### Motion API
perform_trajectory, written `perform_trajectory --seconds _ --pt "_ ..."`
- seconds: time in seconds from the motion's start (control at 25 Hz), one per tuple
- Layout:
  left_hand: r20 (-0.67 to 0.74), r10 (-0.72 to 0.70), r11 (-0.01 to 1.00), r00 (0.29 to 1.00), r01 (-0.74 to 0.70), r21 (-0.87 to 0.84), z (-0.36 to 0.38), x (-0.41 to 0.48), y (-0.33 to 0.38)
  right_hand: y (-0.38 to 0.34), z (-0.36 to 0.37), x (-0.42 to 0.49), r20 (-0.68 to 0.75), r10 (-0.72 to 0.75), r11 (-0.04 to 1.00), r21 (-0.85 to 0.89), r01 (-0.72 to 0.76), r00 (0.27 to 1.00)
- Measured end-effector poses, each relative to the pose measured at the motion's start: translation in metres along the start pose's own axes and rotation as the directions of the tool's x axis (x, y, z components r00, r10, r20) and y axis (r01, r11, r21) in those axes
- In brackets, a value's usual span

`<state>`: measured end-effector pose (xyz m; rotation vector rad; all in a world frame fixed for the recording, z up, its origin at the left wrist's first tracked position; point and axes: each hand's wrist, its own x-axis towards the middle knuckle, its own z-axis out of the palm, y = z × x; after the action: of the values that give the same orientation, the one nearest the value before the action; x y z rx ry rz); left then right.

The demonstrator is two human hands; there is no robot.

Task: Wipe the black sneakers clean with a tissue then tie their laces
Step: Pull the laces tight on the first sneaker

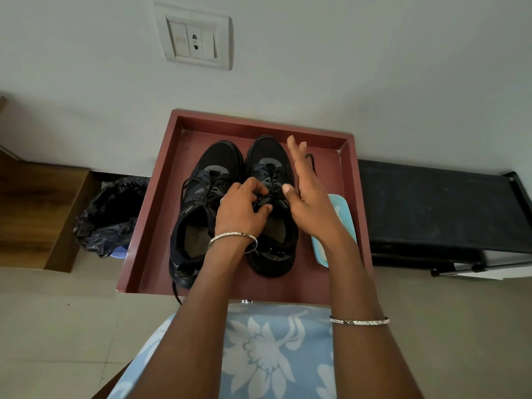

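Two black sneakers stand side by side, toes pointing away, on a maroon tray [161, 214]. The left sneaker [207, 180] has loose laces, and one lace end hangs over the tray's near edge. My left hand [240, 208] has its fingers curled over the right sneaker [269, 156] and pinches its laces at the tongue. My right hand [308, 194] is raised beside that shoe with straight, spread fingers, and a black lace [312, 164] runs past them. I cannot tell whether the lace is looped on a finger.
A light blue tissue pack [338, 208] lies on the tray's right side, partly under my right forearm. A bin with a black bag [112, 214] stands left of the tray, a black bench [431, 205] to the right, and a wall with a socket behind.
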<state>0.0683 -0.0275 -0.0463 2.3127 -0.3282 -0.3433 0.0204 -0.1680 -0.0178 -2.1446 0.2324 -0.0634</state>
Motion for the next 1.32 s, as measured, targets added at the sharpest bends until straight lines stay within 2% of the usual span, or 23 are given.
perform_trajectory --seconds 0.08,0.12,0.24,0.32,0.36,0.44,0.52,0.64,0.76,0.84,0.92,0.96,1.0,1.08,1.16,1.24,1.32 --pt "0.017 -0.005 1.0 1.0 0.005 -0.017 -0.001 0.0 -0.001 -0.001 -0.002 -0.001 -0.145 -0.021 0.999 0.027 0.025 0.989" --pt "0.022 -0.009 0.999 1.0 0.009 -0.031 -0.001 0.0 -0.002 -0.001 -0.003 -0.001 -0.216 0.007 1.0 -0.011 -0.01 0.976" --pt "0.04 -0.013 0.998 0.999 0.015 -0.059 0.0 0.001 -0.002 0.002 -0.004 -0.004 -0.372 0.151 0.945 -0.219 -0.244 0.916" --pt "0.053 -0.024 0.997 0.998 0.028 -0.079 0.001 0.001 -0.002 0.005 -0.007 -0.005 -0.465 0.151 0.922 -0.253 -0.294 0.873" --pt "0.06 -0.03 0.996 0.998 0.035 -0.088 0.001 0.002 -0.002 0.004 -0.008 -0.005 -0.453 0.16 0.921 -0.25 -0.297 0.877" --pt "0.08 -0.04 0.995 0.996 0.047 -0.091 0.001 0.003 -0.001 0.003 -0.004 -0.005 -0.302 0.258 0.923 -0.205 -0.327 0.918" --pt "0.098 -0.045 0.996 0.994 0.053 -0.076 0.0 0.004 -0.001 0.005 0.006 -0.005 -0.175 0.344 0.92 -0.134 -0.369 0.922" --pt "0.113 -0.04 0.998 0.993 0.045 -0.049 0.0 0.006 -0.001 0.007 0.012 -0.002 -0.188 0.336 0.939 -0.011 -0.345 0.923" --pt "0.123 -0.039 0.998 0.992 0.044 -0.04 0.001 0.007 -0.002 0.003 0.015 0.0 -0.248 0.287 0.955 0.002 -0.295 0.925" --pt "0.13 -0.05 0.998 0.99 0.054 -0.032 0.002 0.007 -0.001 0.002 0.019 0.002 -0.21 0.403 0.912 0.171 -0.373 0.891" --pt "0.134 -0.061 0.997 0.989 0.065 -0.03 0.003 0.006 -0.001 0.0 0.022 0.006 -0.053 0.531 0.805 0.344 -0.483 0.846" --pt "0.135 -0.068 0.997 0.988 0.074 -0.035 0.003 0.006 -0.001 0.001 0.022 0.008 -0.012 0.536 0.806 0.306 -0.507 0.844" --pt "0.134 -0.073 0.996 0.988 0.079 -0.042 0.003 0.006 -0.001 0.002 0.021 0.01 -0.006 0.503 0.851 0.179 -0.494 0.865" --pt "0.13 -0.069 0.996 0.989 0.076 -0.052 0.001 0.006 -0.001 0.003 0.017 0.009 0.018 0.388 0.907 -0.187 -0.378 0.922" --pt "0.118 -0.059 0.996 0.991 0.067 -0.058 -0.001 0.006 0.0 0.005 0.013 0.006 0.071 0.295 0.88 -0.408 -0.242 0.953" --pt "0.105 -0.059 0.996 0.993 0.065 -0.059 -0.002 0.005 0.0 0.007 0.012 0.004 0.085 0.25 0.874 -0.448 -0.188 0.964" --pt "0.094 -0.061 0.997 0.994 0.066 -0.05 -0.002 0.004 0.001 0.013 0.011 0.005 0.086 0.225 0.898 -0.404 -0.173 0.97"
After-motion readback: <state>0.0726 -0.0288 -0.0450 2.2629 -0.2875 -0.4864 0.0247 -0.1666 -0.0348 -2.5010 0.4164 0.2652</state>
